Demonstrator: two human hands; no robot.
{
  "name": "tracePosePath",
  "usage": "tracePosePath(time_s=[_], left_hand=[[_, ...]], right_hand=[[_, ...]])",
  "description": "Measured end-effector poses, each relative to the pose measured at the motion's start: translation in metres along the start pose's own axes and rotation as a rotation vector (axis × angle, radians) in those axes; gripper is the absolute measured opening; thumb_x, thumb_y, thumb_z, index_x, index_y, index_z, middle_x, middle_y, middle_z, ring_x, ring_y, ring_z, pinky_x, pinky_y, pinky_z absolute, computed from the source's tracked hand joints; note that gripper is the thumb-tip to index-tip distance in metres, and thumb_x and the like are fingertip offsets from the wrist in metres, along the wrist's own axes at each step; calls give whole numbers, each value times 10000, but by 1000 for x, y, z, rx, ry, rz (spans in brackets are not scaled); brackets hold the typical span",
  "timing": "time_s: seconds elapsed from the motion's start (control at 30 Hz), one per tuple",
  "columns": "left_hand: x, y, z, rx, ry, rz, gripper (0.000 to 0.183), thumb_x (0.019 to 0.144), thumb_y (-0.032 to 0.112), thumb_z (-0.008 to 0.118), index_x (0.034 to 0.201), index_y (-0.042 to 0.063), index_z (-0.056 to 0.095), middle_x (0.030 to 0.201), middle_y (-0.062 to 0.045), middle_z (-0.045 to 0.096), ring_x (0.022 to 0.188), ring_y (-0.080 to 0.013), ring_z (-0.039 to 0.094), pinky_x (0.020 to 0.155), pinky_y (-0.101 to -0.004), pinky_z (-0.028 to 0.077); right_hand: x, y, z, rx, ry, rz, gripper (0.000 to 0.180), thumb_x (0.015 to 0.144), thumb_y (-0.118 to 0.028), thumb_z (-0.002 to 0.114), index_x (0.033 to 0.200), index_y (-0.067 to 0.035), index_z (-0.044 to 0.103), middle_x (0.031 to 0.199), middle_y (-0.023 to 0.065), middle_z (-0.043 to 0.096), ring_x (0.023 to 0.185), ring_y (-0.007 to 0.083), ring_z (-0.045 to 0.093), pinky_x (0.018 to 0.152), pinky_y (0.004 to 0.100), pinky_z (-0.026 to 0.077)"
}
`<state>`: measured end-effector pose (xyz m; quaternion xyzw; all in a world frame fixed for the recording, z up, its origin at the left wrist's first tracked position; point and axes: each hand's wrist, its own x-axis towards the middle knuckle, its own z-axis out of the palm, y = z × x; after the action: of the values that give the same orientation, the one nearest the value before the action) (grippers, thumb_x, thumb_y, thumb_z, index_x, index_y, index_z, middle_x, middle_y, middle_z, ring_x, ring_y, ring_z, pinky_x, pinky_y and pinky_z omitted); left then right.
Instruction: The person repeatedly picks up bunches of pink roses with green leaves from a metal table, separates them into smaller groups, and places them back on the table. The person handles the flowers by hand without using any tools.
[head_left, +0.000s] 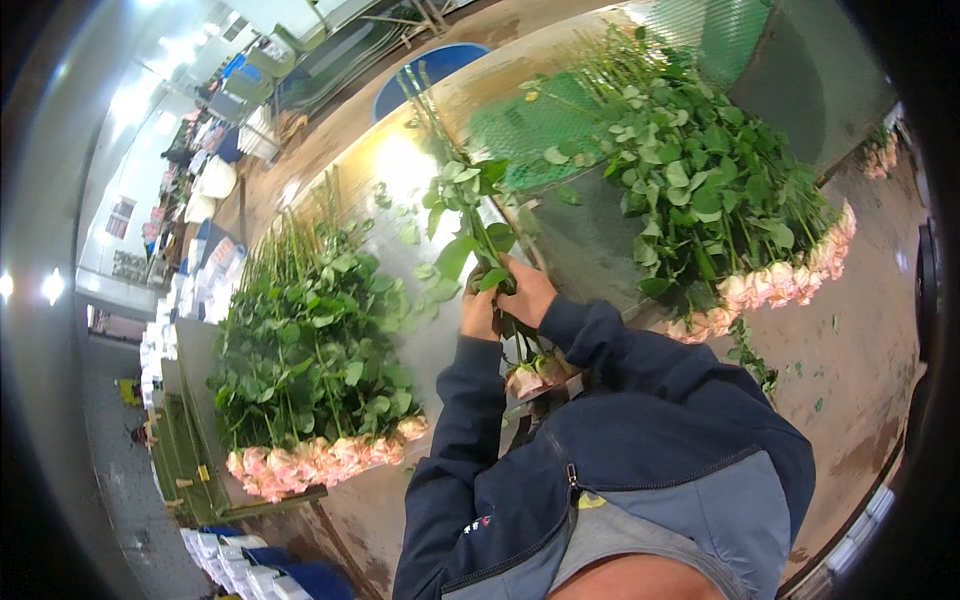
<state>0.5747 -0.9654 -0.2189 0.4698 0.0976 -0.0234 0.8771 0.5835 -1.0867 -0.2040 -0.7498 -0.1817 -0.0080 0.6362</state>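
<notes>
Both my hands are closed around the stems of a small bunch of roses over the table's near edge. My left hand grips it from the left, and my right hand touches it from the right. The bunch's pale pink blooms hang toward my body, with the stem ends pointing away. To the left lies a wide pile of pink roses, blooms at the near edge. Another large pile of leafy roses lies to the right.
Green mesh covers part of the metal-topped table. Loose leaves lie between the piles. Beyond the far edge stands a blue tub. White packages stand at the far left. Fallen leaves dot the floor at right.
</notes>
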Motion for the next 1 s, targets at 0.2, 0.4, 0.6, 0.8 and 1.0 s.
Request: tracePosePath(time_s=[0.2, 0.4, 0.6, 0.8, 1.0], left_hand=[[-12, 26, -75, 257, 218, -52, 230, 861, 153, 548, 1035, 2, 553, 955, -65, 588, 828, -180, 566, 680, -319, 469], [-10, 11, -172, 499, 377, -42, 539, 847, 374, 562, 1212, -2, 438, 1124, -72, 519, 972, -168, 489, 815, -326, 401], [-10, -3, -212, 720, 349, 179, 514, 852, 333, 556, 1186, -43, 450, 1085, -132, 556, 968, -204, 533, 832, -302, 416], [-23, 33, -131, 1397, 355, 1, 634, 727, 309, 656, 1238, 25, 411, 1108, -210, 547, 1016, -328, 534, 839, -386, 431], [-12, 29, -140, 1407, 381, -57, 574, 662, 173, 674, 1185, 64, 467, 1071, -204, 574, 999, -328, 552, 848, -381, 438]], right_hand=[[3, 23, 78, 354, -101, 293, 576, 708, -181, 674, 1194, 5, 428, 1019, 170, 585, 932, 256, 574, 790, 330, 459], [-5, 43, 108, 757, -208, 766, 385, 777, -111, 650, 1085, 63, 498, 924, 113, 593, 773, 184, 588, 622, 286, 489], [9, 19, 83, 1010, -208, 762, 341, 806, -180, 642, 1107, -92, 507, 856, 14, 579, 632, 112, 528, 498, 267, 456], [-8, 41, 86, 772, -182, 661, 435, 781, -101, 664, 1167, -28, 480, 927, 25, 588, 735, 104, 566, 622, 241, 470], [-16, 56, 83, 724, -102, 561, 542, 768, -152, 680, 1222, 11, 433, 1043, 76, 565, 860, 126, 565, 713, 280, 480]])
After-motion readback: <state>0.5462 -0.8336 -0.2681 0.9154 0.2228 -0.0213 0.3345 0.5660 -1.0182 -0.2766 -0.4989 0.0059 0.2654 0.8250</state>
